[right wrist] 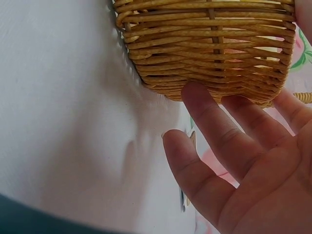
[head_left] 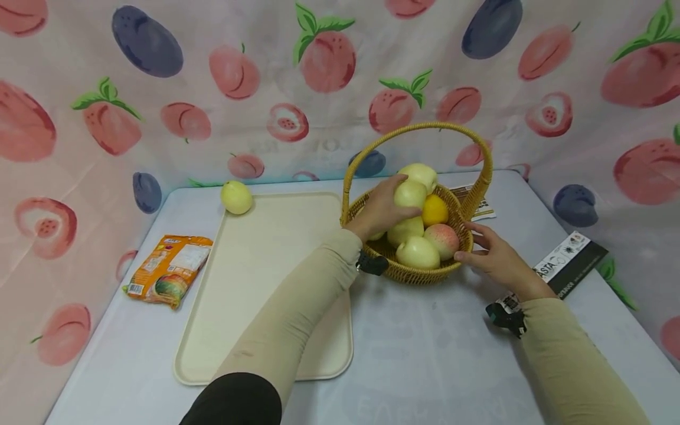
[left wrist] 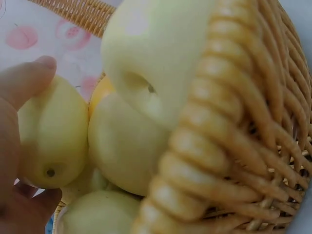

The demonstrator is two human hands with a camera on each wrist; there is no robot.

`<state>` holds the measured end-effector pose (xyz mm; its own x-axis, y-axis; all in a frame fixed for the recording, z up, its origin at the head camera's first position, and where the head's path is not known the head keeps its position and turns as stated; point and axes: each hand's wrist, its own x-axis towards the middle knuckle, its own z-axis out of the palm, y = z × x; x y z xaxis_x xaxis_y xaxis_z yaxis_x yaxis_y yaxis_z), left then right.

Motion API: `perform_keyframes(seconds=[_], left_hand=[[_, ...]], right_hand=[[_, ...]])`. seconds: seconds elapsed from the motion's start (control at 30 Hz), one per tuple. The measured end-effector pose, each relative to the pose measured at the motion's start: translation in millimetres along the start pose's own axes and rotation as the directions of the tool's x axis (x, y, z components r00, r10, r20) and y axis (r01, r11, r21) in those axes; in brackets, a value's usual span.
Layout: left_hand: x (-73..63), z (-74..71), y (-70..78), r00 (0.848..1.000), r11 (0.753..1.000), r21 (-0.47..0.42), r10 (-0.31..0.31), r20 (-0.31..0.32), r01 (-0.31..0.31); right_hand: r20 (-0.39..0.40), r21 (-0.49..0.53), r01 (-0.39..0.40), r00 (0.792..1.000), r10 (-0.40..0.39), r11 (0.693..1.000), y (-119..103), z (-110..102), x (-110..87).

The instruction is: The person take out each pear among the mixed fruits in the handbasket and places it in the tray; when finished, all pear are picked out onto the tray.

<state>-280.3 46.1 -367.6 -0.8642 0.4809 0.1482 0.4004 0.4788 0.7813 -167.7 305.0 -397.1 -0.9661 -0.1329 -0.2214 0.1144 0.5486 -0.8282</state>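
A woven basket (head_left: 419, 275) with a tall arched handle holds several pale yellow-green pears (head_left: 418, 252), a yellow-orange fruit (head_left: 435, 211) and a pinkish peach (head_left: 442, 240). My left hand (head_left: 379, 206) reaches in over the left rim and grips a pear (left wrist: 53, 131) between thumb and fingers. Other pears (left wrist: 126, 141) crowd beside it. At the basket's right side, my right hand (head_left: 496, 260) rests its thumb and fingertips against the weave. Its fingers (right wrist: 229, 136) are fairly straight and spread, and the little finger stands off the basket.
Left of the basket lies a cream tray (head_left: 265, 265), with one pear (head_left: 236, 197) at its far left corner. An orange packet (head_left: 169, 270) is beside the tray. A black-and-white box (head_left: 571, 262) lies by my right wrist, and a brown-and-white packet (head_left: 482, 208) sits behind the basket.
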Motion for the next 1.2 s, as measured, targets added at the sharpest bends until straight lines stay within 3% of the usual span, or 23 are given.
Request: perform_keyframes(seconds=[0.2,0.47,0.87,1.2], left_hand=[[-3.5,-1.4,-1.6,0.999,0.999,0.017,-0.027,-0.019,0.028],[-12.2,-6.1,-6.7,1.000,0.999,0.040,-0.009,-0.026,0.010],[-25.8,-10.1,-11.9,0.994,0.994,-0.002,0.114,0.002,-0.114],[-38.2,-10.0,-11.0,0.998,0.996,0.062,0.063,0.017,-0.064]], right_hand=[[-0.006,-0.017,0.005,1.000,-0.005,1.000,0.7,-0.2,0.5],[-0.010,-0.026,0.010,1.000,-0.010,1.000,0.1,-0.7,-0.1],[0.008,-0.021,0.024,1.000,-0.023,0.999,5.5,-0.4,4.4],[0.013,0.000,0.029,0.999,-0.029,1.000,1.2,-0.1,-0.2]])
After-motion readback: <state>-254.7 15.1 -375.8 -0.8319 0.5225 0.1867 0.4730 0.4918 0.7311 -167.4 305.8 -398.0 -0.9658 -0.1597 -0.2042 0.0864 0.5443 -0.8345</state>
